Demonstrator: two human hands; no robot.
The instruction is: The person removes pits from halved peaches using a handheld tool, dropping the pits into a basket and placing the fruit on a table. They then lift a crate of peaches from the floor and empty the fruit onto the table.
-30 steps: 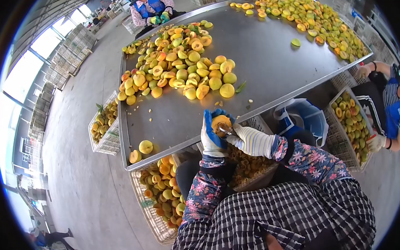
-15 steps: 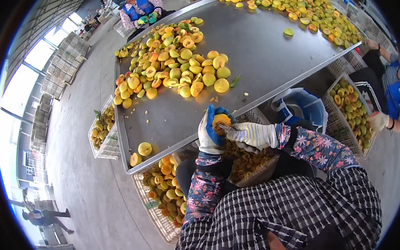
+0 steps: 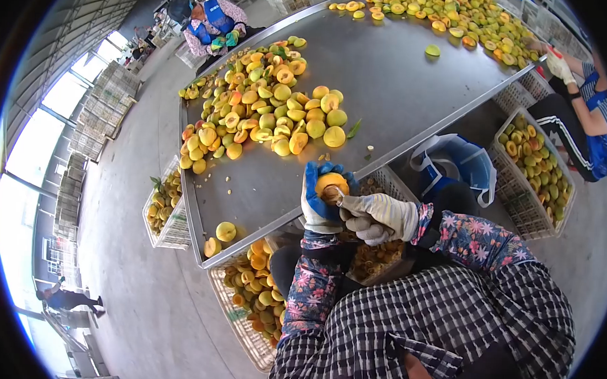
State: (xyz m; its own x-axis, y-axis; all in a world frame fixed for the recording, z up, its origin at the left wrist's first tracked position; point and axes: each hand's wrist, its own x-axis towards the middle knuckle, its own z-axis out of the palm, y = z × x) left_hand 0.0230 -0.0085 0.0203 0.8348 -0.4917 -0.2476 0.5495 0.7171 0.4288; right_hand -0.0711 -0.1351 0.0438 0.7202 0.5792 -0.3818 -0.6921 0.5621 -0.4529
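My left hand [image 3: 318,207], in a white glove with blue coating, is closed around a yellow peach half [image 3: 331,182], its cut face and brown centre turned toward me. My right hand [image 3: 385,218], in a whitish knit glove, grips a small metal pitting tool [image 3: 339,197]; its tip is at the cut face, and its handle is hidden by the fingers. Both hands are just off the near edge of the metal table [image 3: 381,111]. Beneath them is a crate [image 3: 383,269] holding brownish pits or scraps, partly covered by my arms.
A heap of peach halves [image 3: 273,110] lies on the table, with another pile [image 3: 460,20] farther off. Crates of peaches stand at left [image 3: 173,218], below [image 3: 243,336] and right [image 3: 534,172]. A blue bag [image 3: 457,166] hangs nearby. Co-workers [image 3: 212,23] [image 3: 594,128] sit around the table.
My right hand has turned slightly, its fingers curling lower, with the tool still at the peach half. The co-worker at right has moved a gloved hand from the crate up to the table's pile.
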